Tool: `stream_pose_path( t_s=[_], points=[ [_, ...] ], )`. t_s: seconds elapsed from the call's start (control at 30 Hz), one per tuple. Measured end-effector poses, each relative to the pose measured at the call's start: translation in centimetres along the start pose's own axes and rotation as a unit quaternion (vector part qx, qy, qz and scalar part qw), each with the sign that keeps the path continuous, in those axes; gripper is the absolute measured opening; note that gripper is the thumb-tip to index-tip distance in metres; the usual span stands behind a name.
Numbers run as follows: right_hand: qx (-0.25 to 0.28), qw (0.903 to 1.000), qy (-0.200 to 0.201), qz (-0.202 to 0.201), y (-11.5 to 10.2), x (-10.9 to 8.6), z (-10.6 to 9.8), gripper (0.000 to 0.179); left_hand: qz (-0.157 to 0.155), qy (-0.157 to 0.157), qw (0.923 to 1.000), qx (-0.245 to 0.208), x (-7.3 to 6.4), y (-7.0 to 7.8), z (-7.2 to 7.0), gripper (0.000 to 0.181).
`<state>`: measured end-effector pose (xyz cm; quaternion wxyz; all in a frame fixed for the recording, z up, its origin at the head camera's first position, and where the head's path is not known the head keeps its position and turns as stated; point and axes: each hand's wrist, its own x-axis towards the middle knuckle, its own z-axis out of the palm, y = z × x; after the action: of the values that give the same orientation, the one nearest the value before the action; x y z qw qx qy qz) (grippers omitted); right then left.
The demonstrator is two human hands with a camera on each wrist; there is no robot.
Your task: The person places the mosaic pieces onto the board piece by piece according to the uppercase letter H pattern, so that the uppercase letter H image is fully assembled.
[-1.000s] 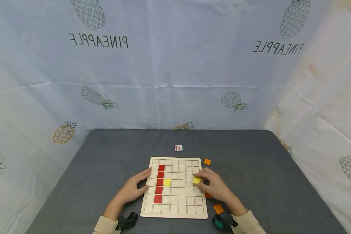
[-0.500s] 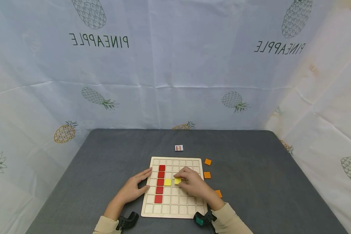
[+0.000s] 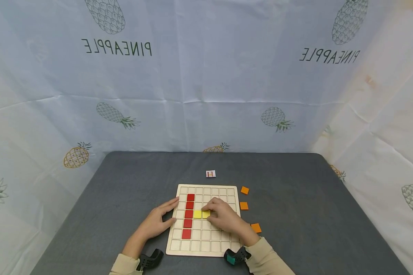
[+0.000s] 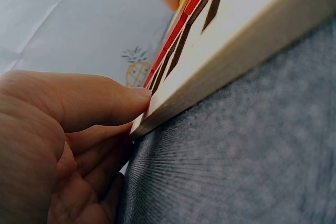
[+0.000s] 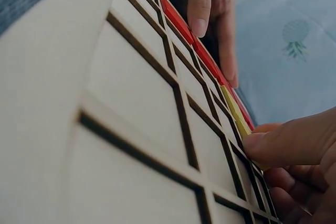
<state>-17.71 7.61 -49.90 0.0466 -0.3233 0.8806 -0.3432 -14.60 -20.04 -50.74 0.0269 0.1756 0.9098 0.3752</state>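
A pale wooden grid board (image 3: 200, 245) lies on the dark table. My right hand (image 3: 223, 217) is over its middle, thumb and fingers pinching a yellow square tile (image 3: 205, 214). That tile sits right beside another yellow tile (image 3: 197, 214), which borders a column of red tiles (image 3: 188, 214). At the board's left edge rests my left hand (image 3: 155, 222), its fingers extended and thumb touching the rim. The left wrist view shows the thumb (image 4: 105, 98) against the board's side. In the right wrist view, the right thumb (image 5: 289, 142) presses on the yellow tile's near end.
Orange tiles (image 3: 244, 206) lie on the table along the board's right side, one (image 3: 256, 228) partly near the right forearm. Behind the board is a small patterned card (image 3: 210, 174). A pineapple-print cloth (image 3: 227, 76) hangs past the table's far edge.
My right hand has carried the yellow tile leftward from the board's right edge to the spot beside the other yellow tile. The left hand stays at the left edge.
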Motion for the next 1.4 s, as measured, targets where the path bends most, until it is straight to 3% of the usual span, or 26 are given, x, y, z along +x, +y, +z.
stream_pose_path(
  t_s=[0.43, 0.63, 0.77, 1.03, 1.4],
  points=[
    [-0.003, 0.9998, -0.006, 0.017, -0.6, -0.2, -0.6, 0.032, -0.002, 0.004, 1.0, 0.0, 0.0, 0.1, 0.0, 0.057],
    [-0.006, 0.9999, 0.012, 0.006, -0.6, -0.4, -2.0, 0.036, -0.002, 0.005, 1.0, -0.001, 0.0, 0.1, 0.1, 0.057],
    [0.024, 0.9993, 0.026, 0.013, 0.0, -0.7, -3.3, 0.037, -0.004, 0.003, 1.0, 0.001, 0.0, 0.1, 0.1, 0.057],
    [0.034, 0.9948, 0.075, 0.06, 2.1, -1.7, -5.8, 0.04, -0.011, 0.0, 0.9999, -0.001, 0.1, 0.2, 0.1, 0.057],
    [0.027, 0.9865, 0.133, 0.091, 7.3, -2.9, -8.1, 0.041, -0.007, 0.001, 1.0, 0.0, 0.0, 0.3, 0.0, 0.057]
  ],
)
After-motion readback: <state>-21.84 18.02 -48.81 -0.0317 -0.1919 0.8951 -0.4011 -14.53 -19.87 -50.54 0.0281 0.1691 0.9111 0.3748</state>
